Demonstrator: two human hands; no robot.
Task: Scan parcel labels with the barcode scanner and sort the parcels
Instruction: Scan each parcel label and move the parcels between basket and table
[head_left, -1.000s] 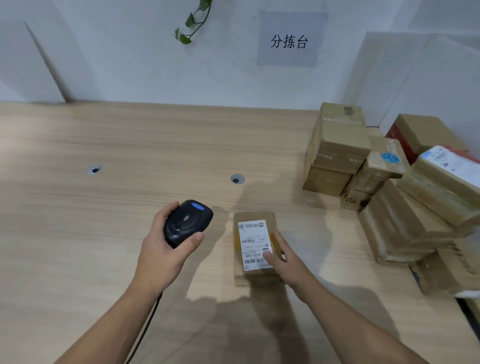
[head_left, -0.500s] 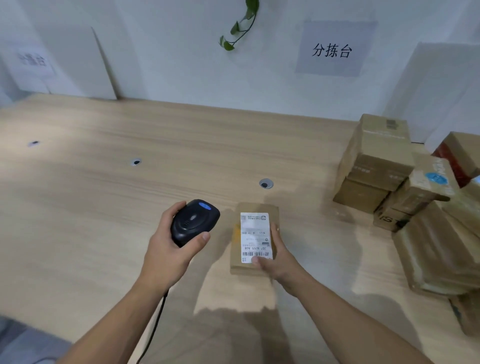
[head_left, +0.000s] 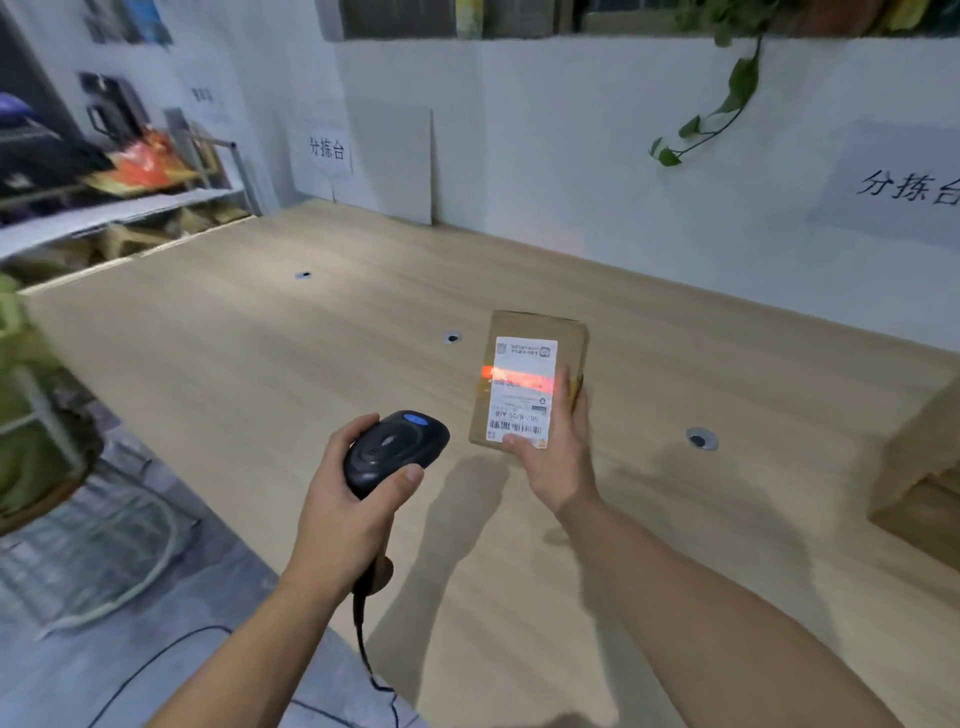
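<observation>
Beam (head_left: 514, 374): newly lit, red across parcel label (head_left: 522, 402) — scanning.
Left hand (head_left: 345, 514): grips barcode scanner (head_left: 395, 449), eight o'clock of parcel (head_left: 535, 325).
Right hand (head_left: 558, 460): clasps parcel.

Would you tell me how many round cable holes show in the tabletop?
3 cable holes: one far back on the left, one just left of the parcel, one right of the right hand. The arms may hide more.

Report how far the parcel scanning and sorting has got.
Done: right hand holds a parcel with its label facing up. In hand: left hand aims the scanner; its red beam crosses the label. Left: sorting this parcel, plus at least the carton at the right edge.
</observation>
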